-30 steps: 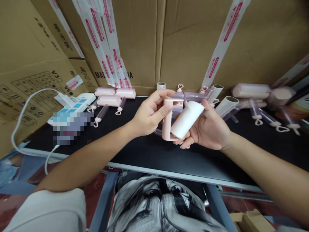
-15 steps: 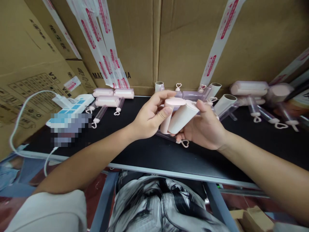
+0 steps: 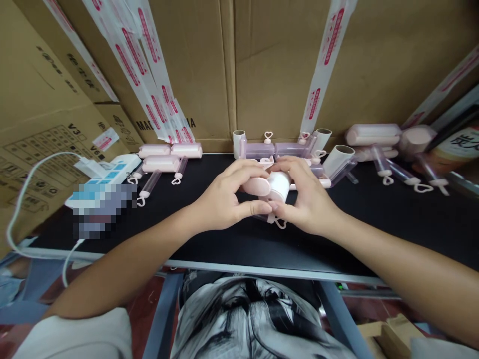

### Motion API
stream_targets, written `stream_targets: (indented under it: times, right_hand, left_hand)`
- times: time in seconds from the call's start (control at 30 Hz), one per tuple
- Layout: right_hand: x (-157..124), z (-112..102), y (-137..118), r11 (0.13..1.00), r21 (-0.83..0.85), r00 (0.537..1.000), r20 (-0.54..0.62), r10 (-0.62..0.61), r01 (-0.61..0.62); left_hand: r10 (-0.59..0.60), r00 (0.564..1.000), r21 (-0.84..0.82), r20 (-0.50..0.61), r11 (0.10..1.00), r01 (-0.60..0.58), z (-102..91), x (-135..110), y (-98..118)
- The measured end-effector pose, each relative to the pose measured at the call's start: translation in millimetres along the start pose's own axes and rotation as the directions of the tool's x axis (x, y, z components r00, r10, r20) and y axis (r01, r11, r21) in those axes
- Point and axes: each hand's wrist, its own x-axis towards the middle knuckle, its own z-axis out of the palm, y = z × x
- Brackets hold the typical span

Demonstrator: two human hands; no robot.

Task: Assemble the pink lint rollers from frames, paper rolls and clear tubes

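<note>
Both hands meet over the middle of the black tabletop (image 3: 224, 247) around a lint roller. Its pink plastic holder (image 3: 256, 187) is in the fingers of my left hand (image 3: 226, 197), end face toward me. Against it sits a white paper roll (image 3: 280, 185), gripped by my right hand (image 3: 309, 199) with fingers over the top and thumb below. Both thumb tips come together under the piece. Beneath the hands lies a clear handle with a pink heart-shaped loop (image 3: 280, 223), partly hidden. Whether the roll is fixed in the holder, I cannot tell.
Behind the hands stand white rolls (image 3: 339, 160) among pink-lilac roller pieces (image 3: 260, 149). More covered rollers lie left (image 3: 160, 163) and right (image 3: 374, 134), with heart-loop handles. A power strip (image 3: 112, 172) with a white cable is at left. Cardboard boxes (image 3: 277, 65) wall off the back.
The tilted white roll has been turned so its end points toward me, closer against the pink holder. My hands have drawn together around both, and the view has shifted slightly.
</note>
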Motion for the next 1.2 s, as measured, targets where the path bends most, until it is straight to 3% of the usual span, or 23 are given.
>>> stream_targets:
  times: [0.17, 0.23, 0.33, 0.57, 0.87, 1.2]
  right_hand:
    - [-4, -3, 3, 0.995, -0.099, 1.000, 0.005, -0.027, 0.027]
    - [-6, -1, 3, 0.996, -0.087, 0.999, 0.041, 0.008, -0.004]
    - [-9, 1, 5, 0.997, -0.064, 0.996, 0.075, 0.043, -0.039]
    - [-10, 4, 10, 0.997, -0.047, 0.998, 0.030, -0.054, 0.055]
    - [-12, 10, 16, 0.995, -0.034, 0.995, 0.030, -0.096, 0.097]
    - [-11, 6, 9, 0.975, -0.100, 0.978, -0.034, -0.204, 0.200]
  left_hand:
    - [0.129, 0.989, 0.085, 0.077, 0.987, -0.136, 0.8, -11, -13]
    - [0.205, 0.978, 0.134, 0.045, 0.969, -0.209, 4.5, -14, -17]
    - [0.236, 0.972, 0.161, -0.021, 0.960, -0.229, 11.1, -16, -20]
    - [0.306, 0.950, 0.165, -0.055, 0.941, -0.294, 15.8, -17, -22]
    - [0.230, 0.971, 0.173, -0.059, 0.961, -0.217, 19.7, -21, -20]
    - [0.273, 0.952, 0.164, -0.139, 0.954, -0.250, 26.0, -22, -18]
